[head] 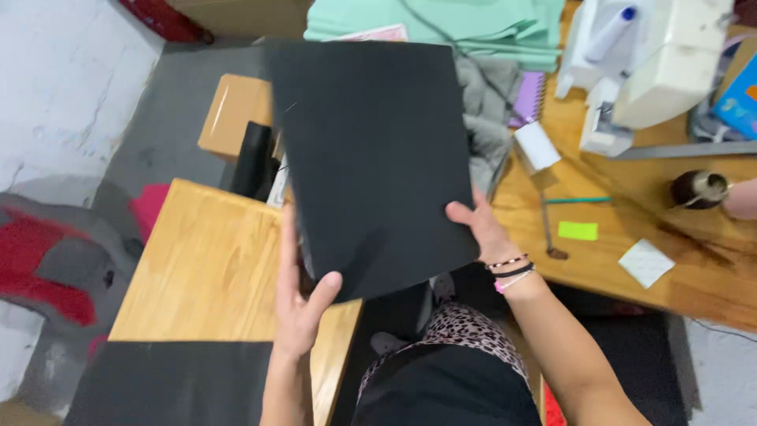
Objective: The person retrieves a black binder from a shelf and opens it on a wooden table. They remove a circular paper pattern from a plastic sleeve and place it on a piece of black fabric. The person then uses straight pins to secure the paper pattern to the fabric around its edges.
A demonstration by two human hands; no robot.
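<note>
nearest the camera is the person's lap, a leopard-print garment (473, 331) under a dark cloth, and just above it the left hand (300, 304) and right hand (481, 229) hold up a large black sheet (371, 158), stiff-looking, like card or thin foam. the sheet hangs in the air, tilted, over the gap between the small wooden surface (213, 268) on the left and the larger wooden surface (615, 229) on the right, touching neither as far as i can tell. the left fingers (325, 285) are clamped on its lower left corner, thumb on top; the right fingers are closed on its right edge, mostly hidden behind it. both forearms rise from below, wrists bent back, bracelets (511, 272) on the right one. held only at two edge points, the sheet could sag or crease, or slip and drop between the surfaces. its far edge sits close to the stacked mint-green fabric (473, 28), and the sewing machine (654, 63) stands near the right side, so a careless swing might knock them.
</note>
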